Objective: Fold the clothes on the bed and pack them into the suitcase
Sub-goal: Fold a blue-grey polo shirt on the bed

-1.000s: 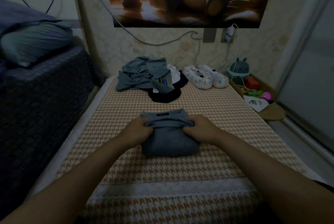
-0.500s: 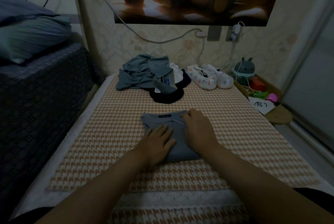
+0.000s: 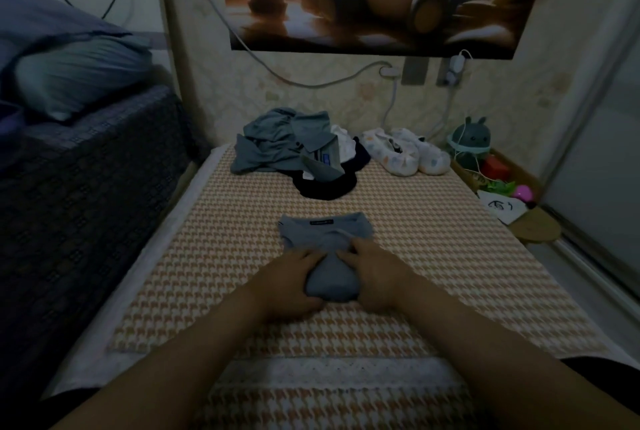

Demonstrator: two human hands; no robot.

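Note:
A grey-blue garment lies partly folded on the houndstooth bed cover, its collar end toward the wall. My left hand and my right hand grip its near end from either side, bunching it into a rounded fold between them. A pile of unfolded clothes, grey-blue on top with white and black pieces under it, sits at the far end of the bed. No suitcase is in view.
A pair of white patterned slippers lies beside the pile. A dark sofa with a pillow flanks the bed's left side. Toys and a round green lamp crowd a low shelf at right. Cables hang on the wall.
Both hands lay flat on the folded garment half a second ago. They have since slid toward me and closed around its near end, bunching it up.

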